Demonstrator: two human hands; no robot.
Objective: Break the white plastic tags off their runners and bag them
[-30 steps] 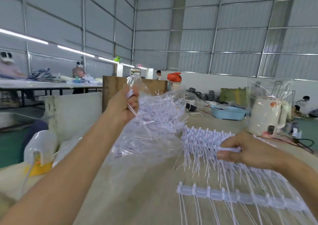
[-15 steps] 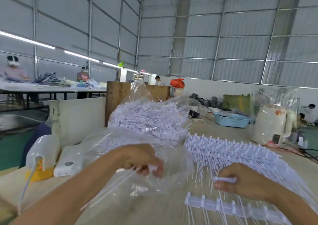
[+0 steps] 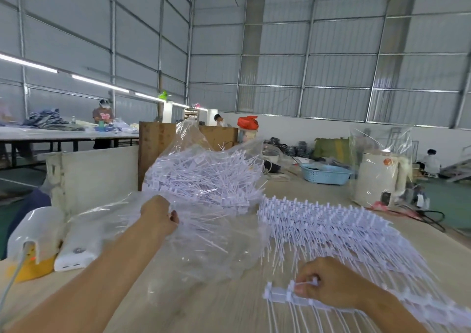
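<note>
A clear plastic bag (image 3: 204, 251) lies open on the wooden table (image 3: 209, 307), and behind it a second clear bag (image 3: 204, 174) is heaped with loose white tags. My left hand (image 3: 159, 214) grips the near bag's rim with curled fingers. A spread of white tags on runners (image 3: 331, 228) covers the table to the right. At the front lies a runner bar (image 3: 277, 294) with thin stems trailing toward me. My right hand (image 3: 323, 281) rests on that bar and pinches a white tag between thumb and fingers.
A white device with a cable (image 3: 33, 233) and a white power bank (image 3: 79, 243) sit at the left edge. A bagged white kettle (image 3: 379, 179) and a blue basket (image 3: 326, 174) stand at the back right. Black cables (image 3: 430, 218) trail beside the kettle. People work at distant tables.
My left hand came down from holding the tag bag up high to the near bag's rim. My right hand slid toward me from the tag spread onto the front runner bar.
</note>
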